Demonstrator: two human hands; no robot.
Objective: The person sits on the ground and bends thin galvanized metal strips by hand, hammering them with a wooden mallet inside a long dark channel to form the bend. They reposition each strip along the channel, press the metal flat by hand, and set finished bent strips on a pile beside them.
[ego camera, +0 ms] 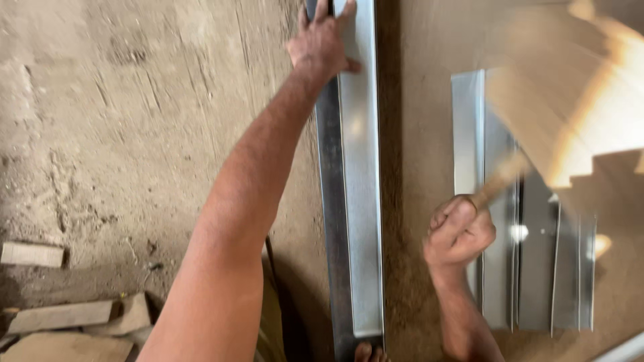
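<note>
The left hand (pixel 322 41) lies flat, fingers spread, on the far end of a long bent metal strip (pixel 359 201) lying on the dirt floor (pixel 121 134). The right hand (pixel 459 231) is a tight fist around a blurry wooden mallet (pixel 570 94), raised over a stack of folded metal sheets (pixel 530 268) beside it.

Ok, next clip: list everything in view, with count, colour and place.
metal strip: one, long, silvery, centre, on the ground
dark bar: one, dark grey, along the strip's left edge
folded sheets: a stack, silvery, right
mallet: one, wooden, blurred, upper right
wood blocks: several, pale, lower left
ground: brown dirt
toes: bottom centre
left hand: pressing on the strip, top
right hand: gripping the mallet handle
</note>
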